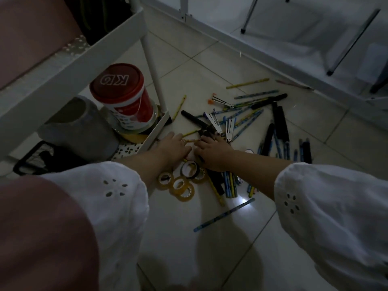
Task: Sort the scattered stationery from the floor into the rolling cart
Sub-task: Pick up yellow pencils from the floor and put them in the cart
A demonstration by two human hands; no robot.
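Dozens of loose stationery pieces [247, 120] strewn over white floor tiles [210, 248], right beside the bottom tray of a white metal rolling cart [69, 66]. Among them: slim blue-patterned pencils [223, 214], thin yellow pencils [247, 83], thick black markers [280, 122], silvery metal staple removers [214, 122]. Nearer the body, a cluster of yellowish clear tape rolls [179, 185] touching one another, with a black-edged tape roll [190, 168] against them.

Left hand [172, 147] palm down at the cart-side edge of the pile, fingers stretched nearly straight, resting on a yellow pencil, gripping nothing. Right hand [212, 153] just beside it, fingers bent down into the heap by a black marker and the metal pieces; too dim to tell whether closed on anything. White embroidered sleeves [117, 192] on both forearms.

On the cart's bottom tray, a red-lidded tin marked KD [121, 95] and a grey rounded container [77, 127] side by side.
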